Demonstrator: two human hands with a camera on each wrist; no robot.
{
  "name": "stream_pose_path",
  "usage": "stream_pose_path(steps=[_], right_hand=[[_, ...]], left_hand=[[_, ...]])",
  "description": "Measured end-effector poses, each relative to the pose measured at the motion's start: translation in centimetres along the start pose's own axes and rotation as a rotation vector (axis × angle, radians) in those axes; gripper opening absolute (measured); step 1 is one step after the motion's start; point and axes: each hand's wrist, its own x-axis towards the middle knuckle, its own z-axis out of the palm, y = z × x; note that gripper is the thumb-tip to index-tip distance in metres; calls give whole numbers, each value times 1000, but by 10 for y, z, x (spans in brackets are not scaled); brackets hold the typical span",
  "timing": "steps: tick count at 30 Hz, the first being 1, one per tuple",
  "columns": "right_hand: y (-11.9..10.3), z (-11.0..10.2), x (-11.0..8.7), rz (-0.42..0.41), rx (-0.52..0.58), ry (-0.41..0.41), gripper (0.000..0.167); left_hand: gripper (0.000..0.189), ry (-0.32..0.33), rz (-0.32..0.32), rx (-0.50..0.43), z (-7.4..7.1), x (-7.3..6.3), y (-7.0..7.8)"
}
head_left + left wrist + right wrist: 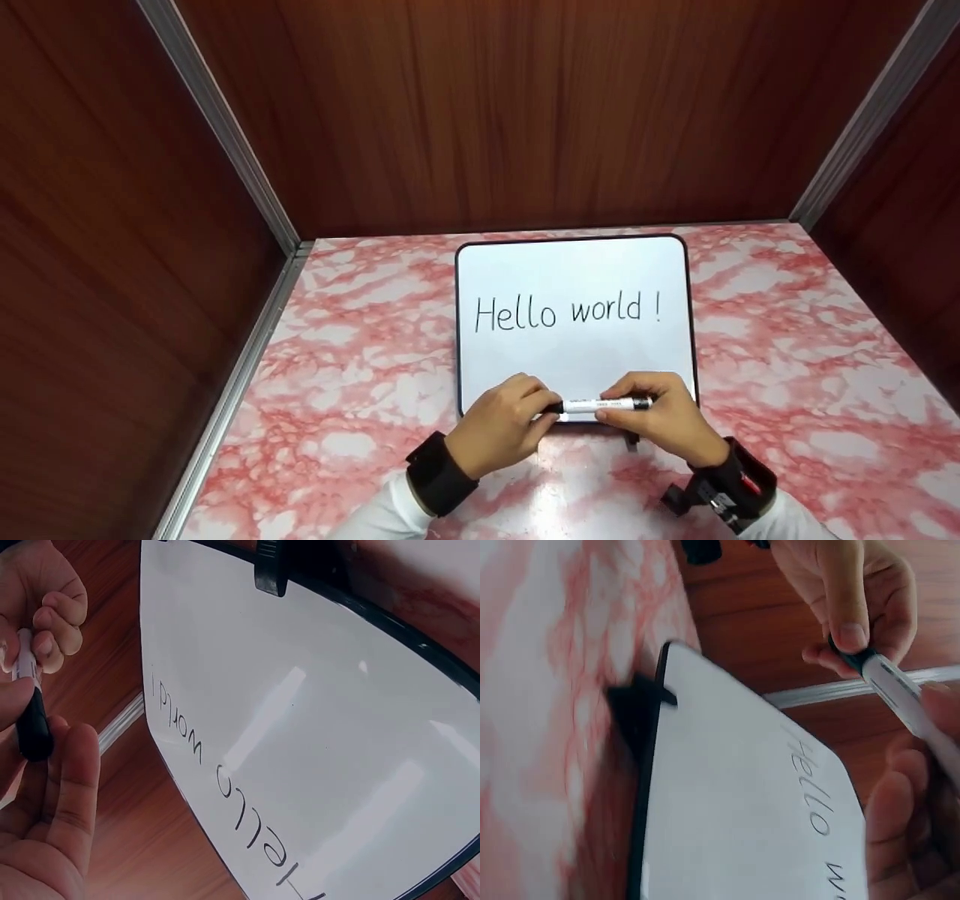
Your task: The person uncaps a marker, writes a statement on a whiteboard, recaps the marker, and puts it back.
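Note:
Both hands hold a white marker (589, 406) level in front of the lower edge of a whiteboard (517, 360). My left hand (499, 424) pinches its black cap (34, 727) between thumb and fingers. On the other end, the thumb and fingers of my right hand (664, 420) grip the white barrel (891, 694). In the left wrist view the cap sits against the barrel, with no gap visible. The black-framed board leans back and carries the handwritten words "Hello world !" (566, 311) in black.
A black support foot (634, 712) juts from the board's lower edge. The table (360, 442) has a red and white marbled top. Dark wood panels (525, 112) stand behind and at both sides, joined by metal strips (225, 127). A black band (442, 474) wraps the left wrist.

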Motion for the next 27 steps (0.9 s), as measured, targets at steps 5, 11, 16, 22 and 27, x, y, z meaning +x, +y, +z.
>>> stream_pose_path(steps=[5, 11, 16, 22, 27], right_hand=[[-8, -4, 4, -90, -237, -196, 13], [-14, -2, 5, -284, -561, -235, 20], [-14, 2, 5, -395, -649, -235, 18], [-12, 6, 5, -492, -617, -233, 19], [-10, 8, 3, -484, -577, -247, 17]], left_hand=[[12, -73, -1, 61, 1, -1, 0], [13, -106, 16, 65, 1, 0, 2], [12, -84, 81, 55, 1, 1, 1], [10, -5, 195, 89, 3, -1, -1], [11, 48, 255, 103, 8, -4, -1]])
